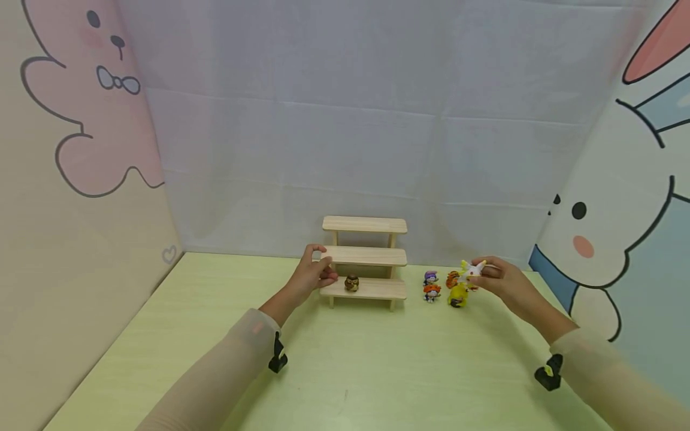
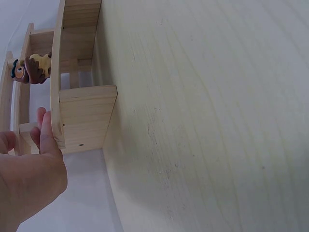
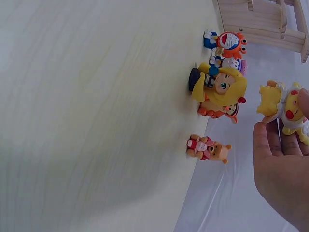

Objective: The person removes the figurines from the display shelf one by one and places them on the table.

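At the left end of a three-tier wooden shelf [image 1: 372, 257], my left hand [image 1: 312, 272] has its fingers right at the ends of the boards. In the left wrist view, straight fingers of that hand overlap the lowest board's end. An owl figurine [image 1: 351, 283] stands on the lowest tier. To the right, my right hand [image 1: 498, 276] pinches a yellow-and-white toy figurine [image 3: 288, 107] between thumb and fingers, above a group of small figurines. Nearest below it is a yellow-haired figurine [image 1: 457, 296], with a tiger figurine [image 3: 219, 110] behind.
A red crab-hatted figurine [image 1: 432, 293] and a purple-hatted one [image 1: 430, 277] stand just right of the shelf. A small bear figurine [image 3: 208, 148] sits apart in the right wrist view. A white cloth wall [image 1: 356, 149] rises behind the pale table [image 1: 345, 365], with cartoon-printed sides.
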{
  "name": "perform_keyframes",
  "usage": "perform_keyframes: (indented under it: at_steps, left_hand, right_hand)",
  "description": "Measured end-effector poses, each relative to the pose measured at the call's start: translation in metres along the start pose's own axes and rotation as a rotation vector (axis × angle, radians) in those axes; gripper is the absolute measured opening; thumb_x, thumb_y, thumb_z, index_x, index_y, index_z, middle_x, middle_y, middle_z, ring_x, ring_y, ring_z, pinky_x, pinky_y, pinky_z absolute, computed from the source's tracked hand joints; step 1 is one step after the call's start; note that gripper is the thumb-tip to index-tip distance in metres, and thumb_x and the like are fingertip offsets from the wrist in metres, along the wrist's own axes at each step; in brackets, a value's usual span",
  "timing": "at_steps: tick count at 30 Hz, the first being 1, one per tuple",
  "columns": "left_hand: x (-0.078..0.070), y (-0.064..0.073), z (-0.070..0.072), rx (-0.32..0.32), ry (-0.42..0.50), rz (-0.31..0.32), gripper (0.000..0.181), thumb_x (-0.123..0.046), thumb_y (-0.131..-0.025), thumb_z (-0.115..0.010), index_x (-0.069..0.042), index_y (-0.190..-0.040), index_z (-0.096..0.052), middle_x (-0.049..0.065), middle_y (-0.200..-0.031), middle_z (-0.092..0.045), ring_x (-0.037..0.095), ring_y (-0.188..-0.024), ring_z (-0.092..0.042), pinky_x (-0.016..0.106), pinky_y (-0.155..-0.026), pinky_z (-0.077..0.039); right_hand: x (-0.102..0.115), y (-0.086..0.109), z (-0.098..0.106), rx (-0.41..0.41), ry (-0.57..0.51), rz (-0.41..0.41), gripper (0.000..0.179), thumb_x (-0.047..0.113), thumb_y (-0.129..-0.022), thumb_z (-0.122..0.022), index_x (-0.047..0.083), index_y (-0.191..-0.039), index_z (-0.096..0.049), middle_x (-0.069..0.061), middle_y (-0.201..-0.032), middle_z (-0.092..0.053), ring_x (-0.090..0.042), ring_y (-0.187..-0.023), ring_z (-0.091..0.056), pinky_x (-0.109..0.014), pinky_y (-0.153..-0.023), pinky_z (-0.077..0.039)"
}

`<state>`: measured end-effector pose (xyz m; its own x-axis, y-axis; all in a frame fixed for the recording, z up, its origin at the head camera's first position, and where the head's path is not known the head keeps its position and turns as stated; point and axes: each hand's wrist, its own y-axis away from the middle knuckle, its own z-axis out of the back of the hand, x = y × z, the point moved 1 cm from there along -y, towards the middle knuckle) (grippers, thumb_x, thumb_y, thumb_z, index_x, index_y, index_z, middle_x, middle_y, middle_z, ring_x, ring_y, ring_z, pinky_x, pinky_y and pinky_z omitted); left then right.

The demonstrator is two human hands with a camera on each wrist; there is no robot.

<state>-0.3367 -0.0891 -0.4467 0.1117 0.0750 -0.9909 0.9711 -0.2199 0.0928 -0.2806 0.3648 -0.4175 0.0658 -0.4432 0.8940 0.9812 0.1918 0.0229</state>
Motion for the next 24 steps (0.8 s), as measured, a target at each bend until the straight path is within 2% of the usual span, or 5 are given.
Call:
perform_keyframes:
  at_steps: [4, 11, 17, 19, 24]
  left_hand:
    - [0.0, -0.001, 0.0, 0.001, 0.0, 0.001, 0.033, -0.018, -0.11, -0.052, -0.014, -0.137, -0.033, 0.013, -0.088, -0.061, 0.021, -0.078, -0.067, 0.032, -0.082, -0.063]
    - [0.002, -0.002, 0.001, -0.001, 0.002, 0.006, 0.032, -0.019, -0.11, -0.052, -0.015, -0.136, -0.034, 0.012, -0.088, -0.06, 0.021, -0.078, -0.068, 0.034, -0.084, -0.063]
    - [0.002, -0.001, 0.001, -0.003, -0.001, 0.002, 0.032, -0.019, -0.11, -0.053, -0.014, -0.136, -0.034, 0.012, -0.089, -0.061, 0.021, -0.078, -0.068, 0.035, -0.084, -0.063]
    - [0.002, -0.001, 0.0, -0.005, -0.003, 0.003, 0.032, -0.019, -0.11, -0.053, -0.014, -0.135, -0.034, 0.013, -0.088, -0.061, 0.021, -0.078, -0.068, 0.034, -0.084, -0.063]
    - [0.002, -0.002, 0.0, -0.007, -0.007, 0.005, 0.032, -0.019, -0.11, -0.053, -0.015, -0.135, -0.035, 0.013, -0.088, -0.061, 0.022, -0.079, -0.068, 0.034, -0.083, -0.063]
  right_hand:
    - [-0.007, 0.004, 0.006, -0.02, 0.002, -0.011, 0.056, 0.03, -0.102, -0.069, 0.0, -0.142, -0.044, -0.017, -0.132, -0.063, -0.005, -0.106, -0.064, -0.023, -0.093, -0.053]
    - [-0.02, 0.007, 0.013, -0.023, 0.045, -0.036, 0.057, 0.034, -0.103, -0.067, 0.0, -0.143, -0.043, -0.026, -0.143, -0.055, 0.0, -0.107, -0.062, -0.027, -0.096, -0.054]
    - [-0.035, 0.009, 0.017, -0.033, 0.015, -0.03, 0.053, 0.028, -0.103, -0.068, -0.003, -0.14, -0.045, -0.006, -0.122, -0.066, -0.005, -0.104, -0.064, -0.027, -0.091, -0.056]
    - [-0.04, 0.009, 0.017, -0.043, 0.036, -0.036, 0.055, 0.028, -0.103, -0.068, -0.004, -0.14, -0.045, -0.003, -0.118, -0.066, -0.007, -0.103, -0.065, -0.027, -0.089, -0.057]
    - [-0.047, 0.01, 0.014, -0.056, 0.044, -0.067, 0.057, 0.027, -0.102, -0.069, -0.006, -0.142, -0.045, -0.008, -0.115, -0.063, -0.014, -0.101, -0.064, -0.027, -0.085, -0.058]
